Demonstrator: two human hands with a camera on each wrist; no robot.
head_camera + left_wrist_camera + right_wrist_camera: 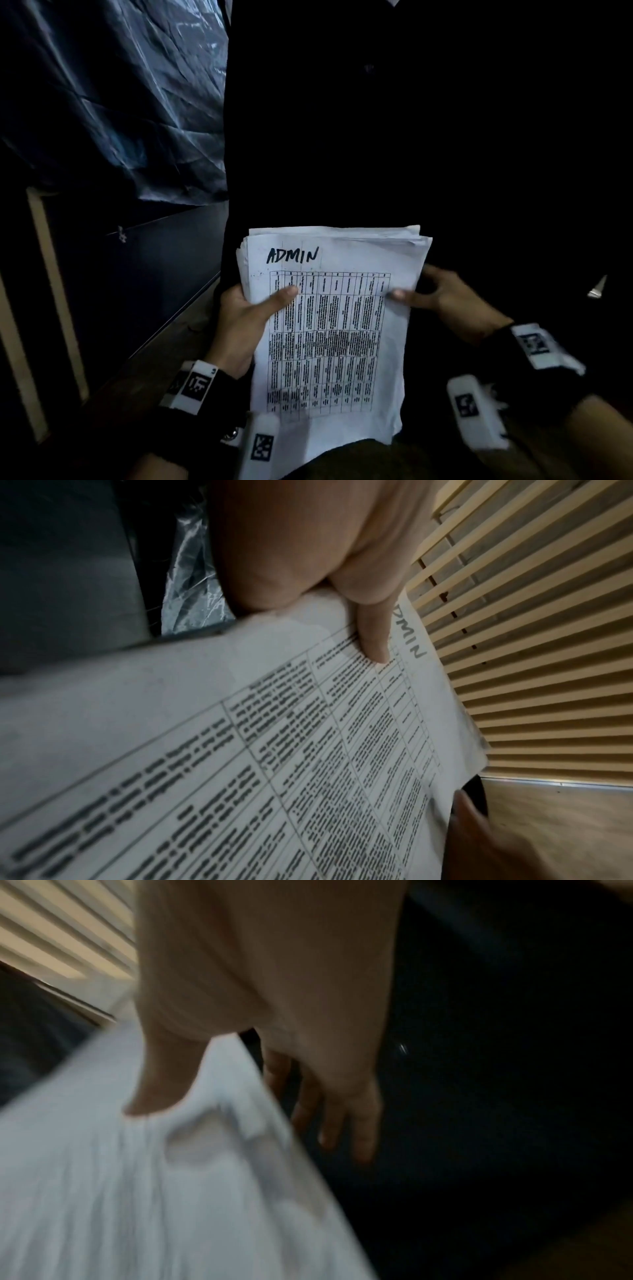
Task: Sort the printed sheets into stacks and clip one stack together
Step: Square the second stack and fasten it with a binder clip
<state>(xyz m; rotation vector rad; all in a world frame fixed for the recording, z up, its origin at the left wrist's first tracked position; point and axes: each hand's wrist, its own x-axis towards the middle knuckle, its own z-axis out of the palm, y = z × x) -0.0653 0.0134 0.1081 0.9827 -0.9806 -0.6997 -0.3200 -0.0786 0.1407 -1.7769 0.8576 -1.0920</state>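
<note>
Across the far left we see a crumpled dark plastic sheet (113,102), hanging above a dark panel with a pale wooden frame (51,274). To its right everything far of the hands is black and we cannot make out what it is. The left wrist view shows a wall of pale slats (531,615) beyond the paper.

In the near middle is the stack (329,329) of printed sheets, held up off any surface between both hands. Its top sheet bears a printed table of small dark text and the handwritten word "ADMIN" at the far left corner (the print itself is too fine to read). The far edges of the sheets beneath fan out unevenly, and the near end droops toward the person's lap.

Our left hand (239,325) grasps the stack's left edge, thumb (373,631) pressed flat on the top sheet over the table, the other fingers hidden underneath. Our right hand (445,301) grasps the right edge, thumb (154,1080) on top; in the right wrist view the remaining fingers (346,1118) reach down behind the sheets, though that picture is blurred.

Each wrist wears a black strap with white marker blocks (197,385). A small bright metallic object (597,287) shows at the far right, too dim to identify.
</note>
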